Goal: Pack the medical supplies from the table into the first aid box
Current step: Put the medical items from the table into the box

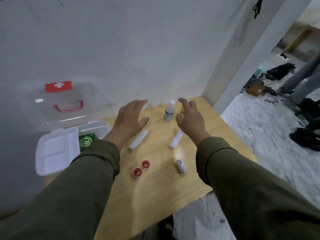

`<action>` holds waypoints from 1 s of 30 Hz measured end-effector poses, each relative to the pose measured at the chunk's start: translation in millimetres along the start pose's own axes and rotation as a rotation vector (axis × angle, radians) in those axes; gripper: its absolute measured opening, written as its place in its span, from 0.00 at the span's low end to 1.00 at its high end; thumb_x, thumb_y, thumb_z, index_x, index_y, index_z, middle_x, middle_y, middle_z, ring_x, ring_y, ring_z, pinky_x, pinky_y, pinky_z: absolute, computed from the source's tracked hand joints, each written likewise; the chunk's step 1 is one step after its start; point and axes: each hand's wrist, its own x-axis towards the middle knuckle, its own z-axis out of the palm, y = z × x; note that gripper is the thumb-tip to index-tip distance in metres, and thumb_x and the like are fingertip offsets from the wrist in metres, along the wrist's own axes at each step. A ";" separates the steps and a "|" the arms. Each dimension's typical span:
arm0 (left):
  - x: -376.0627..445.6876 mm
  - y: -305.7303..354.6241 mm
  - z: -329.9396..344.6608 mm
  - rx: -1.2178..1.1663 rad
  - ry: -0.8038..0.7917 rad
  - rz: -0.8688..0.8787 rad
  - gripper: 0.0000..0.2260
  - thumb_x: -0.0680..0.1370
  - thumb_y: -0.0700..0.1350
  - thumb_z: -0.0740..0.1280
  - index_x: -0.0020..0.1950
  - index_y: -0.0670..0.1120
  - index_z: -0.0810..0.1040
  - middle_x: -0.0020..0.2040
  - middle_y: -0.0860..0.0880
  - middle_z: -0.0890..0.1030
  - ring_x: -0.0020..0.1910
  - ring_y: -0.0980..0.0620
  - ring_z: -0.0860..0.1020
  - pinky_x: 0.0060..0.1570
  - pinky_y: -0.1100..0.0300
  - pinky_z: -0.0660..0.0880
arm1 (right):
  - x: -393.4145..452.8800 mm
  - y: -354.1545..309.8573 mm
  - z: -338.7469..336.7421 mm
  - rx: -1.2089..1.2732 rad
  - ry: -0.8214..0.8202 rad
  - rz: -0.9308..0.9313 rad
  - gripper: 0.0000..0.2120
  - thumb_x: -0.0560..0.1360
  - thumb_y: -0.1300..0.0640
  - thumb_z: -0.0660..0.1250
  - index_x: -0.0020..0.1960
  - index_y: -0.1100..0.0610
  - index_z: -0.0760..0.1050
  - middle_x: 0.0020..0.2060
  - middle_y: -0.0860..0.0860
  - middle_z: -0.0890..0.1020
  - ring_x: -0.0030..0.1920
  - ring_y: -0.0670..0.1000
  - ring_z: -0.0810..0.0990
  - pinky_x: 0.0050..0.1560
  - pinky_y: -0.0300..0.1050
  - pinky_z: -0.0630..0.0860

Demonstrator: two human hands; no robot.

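Packing barely begun: I see only a green packet inside the first aid box, far left, lid up.
Left hand and right hand hover spread, holding nothing; bottle, two white tubes, two red tape rolls and vial remain on the table.

We count two small round red tape rolls on the wooden table. We count two long white wrapped rolls, one small white tube with a label, and one tall white bottle. We see one clear plastic box with a red cross, with one white tray and one green packet in it.
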 end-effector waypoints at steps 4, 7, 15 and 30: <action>32.0 24.5 40.5 -0.040 -0.033 0.027 0.25 0.77 0.49 0.65 0.73 0.50 0.63 0.69 0.48 0.70 0.70 0.47 0.66 0.65 0.50 0.62 | 16.1 45.5 2.4 -0.025 -0.002 0.049 0.21 0.74 0.61 0.63 0.67 0.54 0.66 0.58 0.58 0.70 0.39 0.60 0.76 0.35 0.46 0.70; 54.8 36.7 66.8 -0.069 -0.023 0.017 0.23 0.76 0.46 0.65 0.71 0.49 0.67 0.68 0.48 0.72 0.68 0.46 0.68 0.63 0.51 0.64 | 33.9 70.4 10.3 -0.011 -0.028 0.046 0.21 0.74 0.61 0.63 0.66 0.53 0.66 0.59 0.57 0.70 0.36 0.56 0.71 0.35 0.44 0.66; 93.1 49.4 113.9 -0.146 -0.033 -0.082 0.21 0.77 0.43 0.64 0.69 0.50 0.68 0.68 0.49 0.72 0.68 0.47 0.68 0.63 0.52 0.64 | 73.4 108.0 42.3 0.114 -0.097 -0.074 0.17 0.73 0.59 0.66 0.62 0.56 0.71 0.57 0.58 0.72 0.43 0.61 0.77 0.37 0.47 0.74; 115.2 48.2 137.3 -0.217 0.060 -0.139 0.13 0.80 0.46 0.60 0.64 0.49 0.72 0.61 0.51 0.78 0.61 0.49 0.75 0.66 0.48 0.63 | 100.2 118.1 58.5 0.179 -0.038 -0.244 0.10 0.74 0.63 0.63 0.55 0.62 0.73 0.38 0.59 0.79 0.36 0.55 0.73 0.36 0.44 0.66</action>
